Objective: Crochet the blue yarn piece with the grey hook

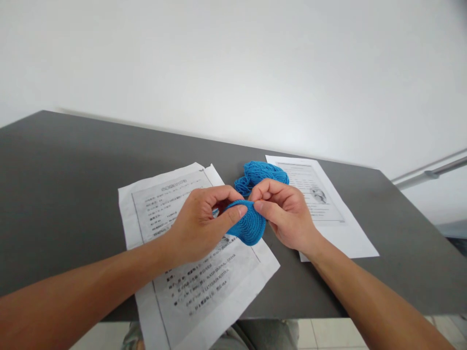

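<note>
Both of my hands hold a small round blue crocheted piece just above the table. My left hand pinches its left edge between thumb and fingers. My right hand is closed on its upper right edge, fingertips pressed together. A bundle of blue yarn lies on the table right behind my hands. Whether a hook is in my fingers is hidden.
A dark grey table stands against a white wall. A printed sheet lies under my left hand and reaches over the near edge. A second printed sheet lies to the right. A metal rail shows at far right.
</note>
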`<action>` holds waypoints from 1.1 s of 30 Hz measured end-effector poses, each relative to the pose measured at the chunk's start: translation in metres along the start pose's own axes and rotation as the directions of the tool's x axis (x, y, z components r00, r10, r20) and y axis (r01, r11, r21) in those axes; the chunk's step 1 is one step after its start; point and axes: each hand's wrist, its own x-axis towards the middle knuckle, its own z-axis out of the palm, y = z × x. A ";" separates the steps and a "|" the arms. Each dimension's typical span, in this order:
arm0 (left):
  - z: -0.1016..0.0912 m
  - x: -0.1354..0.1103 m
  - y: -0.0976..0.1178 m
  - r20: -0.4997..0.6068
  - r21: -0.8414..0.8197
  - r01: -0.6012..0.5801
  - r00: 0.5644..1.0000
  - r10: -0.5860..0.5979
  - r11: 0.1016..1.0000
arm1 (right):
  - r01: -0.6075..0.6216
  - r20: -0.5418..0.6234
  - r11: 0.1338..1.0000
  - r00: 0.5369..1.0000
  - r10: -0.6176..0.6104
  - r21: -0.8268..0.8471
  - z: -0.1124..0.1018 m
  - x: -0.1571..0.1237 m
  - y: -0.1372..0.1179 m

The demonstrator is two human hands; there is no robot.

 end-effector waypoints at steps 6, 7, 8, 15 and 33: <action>0.000 0.000 0.000 0.005 -0.003 -0.015 1.000 0.015 1.000 | 0.025 -0.019 0.999 1.000 -0.025 -0.020 -0.001 0.000 0.000; 0.000 0.000 0.000 0.006 -0.010 -0.017 1.000 0.017 1.000 | 0.029 -0.019 0.999 0.999 -0.029 -0.026 -0.001 0.000 0.000; 0.000 0.000 0.000 0.006 -0.014 -0.018 1.000 0.019 1.000 | 0.032 -0.019 0.999 0.999 -0.033 -0.032 -0.001 0.000 0.000; -0.001 -0.001 0.002 0.024 -0.047 -0.019 1.000 0.020 0.999 | 0.053 -0.028 0.995 0.998 -0.056 -0.079 0.002 -0.001 -0.004; -0.001 -0.001 -0.001 0.022 -0.112 -0.048 0.998 0.051 0.993 | 0.063 -0.015 0.997 0.998 -0.063 0.035 0.001 -0.003 0.004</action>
